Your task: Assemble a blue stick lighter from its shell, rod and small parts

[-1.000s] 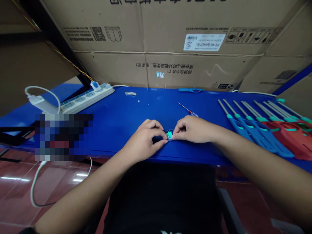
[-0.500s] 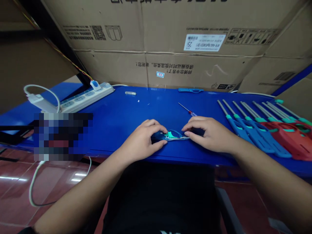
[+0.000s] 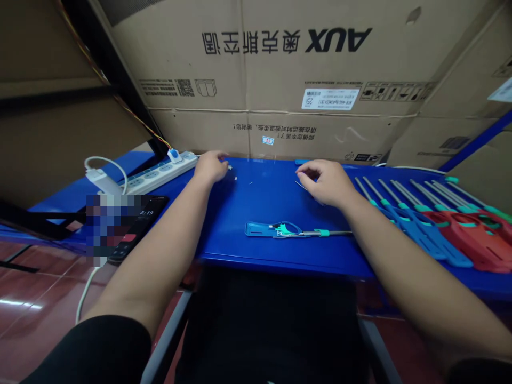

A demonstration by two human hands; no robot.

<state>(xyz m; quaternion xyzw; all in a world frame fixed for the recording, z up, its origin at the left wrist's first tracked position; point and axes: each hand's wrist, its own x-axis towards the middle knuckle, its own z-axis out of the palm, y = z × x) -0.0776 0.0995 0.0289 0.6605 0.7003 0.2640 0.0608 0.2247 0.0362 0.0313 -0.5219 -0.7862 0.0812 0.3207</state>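
My left hand is at the back left of the blue table, fingers curved and slightly apart. Just past its fingertips lies a small clear tube, partly covered by the hand. My right hand hovers at the back right with thumb and fingers loosely apart. Beyond it is a blue lighter shell half, and below its fingers shows the shaft of a screwdriver, whose handle is hidden. Near the front edge lies an opened long-nosed lighter with a green trigger, wires and a metal tube; neither hand touches it.
Several assembled blue lighters and red lighters lie at the right. A power strip and a phone, partly blurred out, are at the left. A cardboard sheet stands behind the table. Tiny bits lie mid-table.
Both hands have let go of the opened lighter and moved away towards the back, the left one to the left. The lighter now lies on the table. The view has tilted up.
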